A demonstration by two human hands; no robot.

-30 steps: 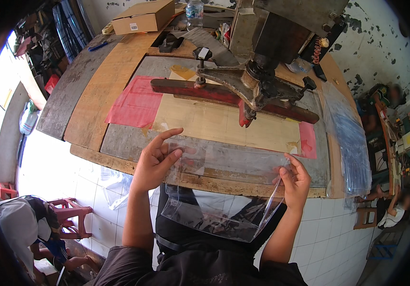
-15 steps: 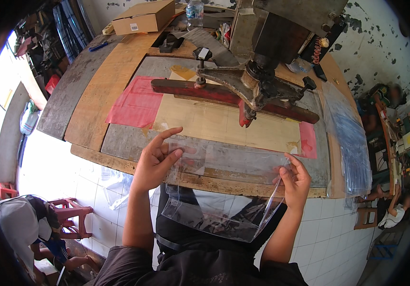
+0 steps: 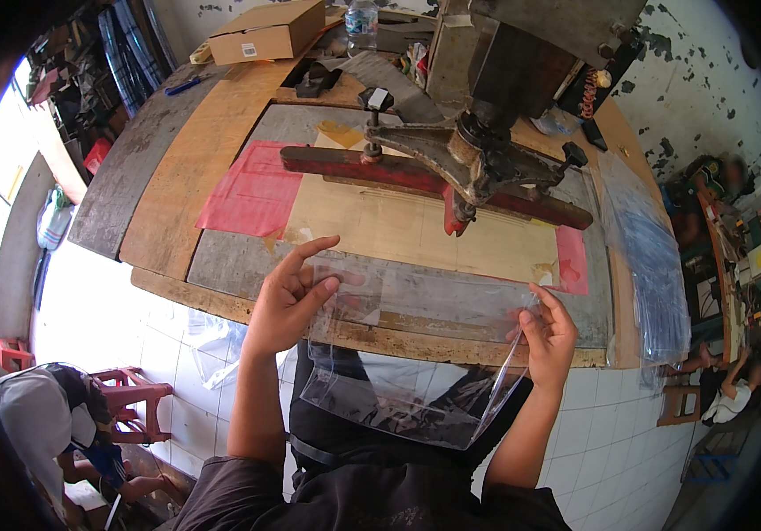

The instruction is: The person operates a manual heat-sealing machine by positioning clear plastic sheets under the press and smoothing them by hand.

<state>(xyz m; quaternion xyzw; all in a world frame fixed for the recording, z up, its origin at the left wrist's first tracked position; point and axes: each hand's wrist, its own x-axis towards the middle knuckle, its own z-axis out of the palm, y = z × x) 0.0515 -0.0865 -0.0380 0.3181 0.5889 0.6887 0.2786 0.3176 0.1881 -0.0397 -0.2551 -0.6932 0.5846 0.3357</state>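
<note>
Between my hands hangs a clear plastic sheet (image 3: 416,394), folded or pouch-like, over the front edge of the workbench. My left hand (image 3: 290,296) pinches its upper left corner between thumb and fingers, the index finger stretched out. At the upper right corner, my right hand (image 3: 544,336) is closed on it with the thumb in front. Just beyond the sheet lies a cream-coloured pad (image 3: 398,230) with red tape at both ends, on a grey metal plate (image 3: 230,265). Above the pad stands a press head with a dark red bar (image 3: 336,164).
A stack of clear plastic sheets (image 3: 650,274) lies at the bench's right side. A cardboard box (image 3: 267,34) and a water bottle (image 3: 362,26) stand at the back. A red stool (image 3: 137,407) and a seated person (image 3: 44,425) are at lower left. Other people sit at far right.
</note>
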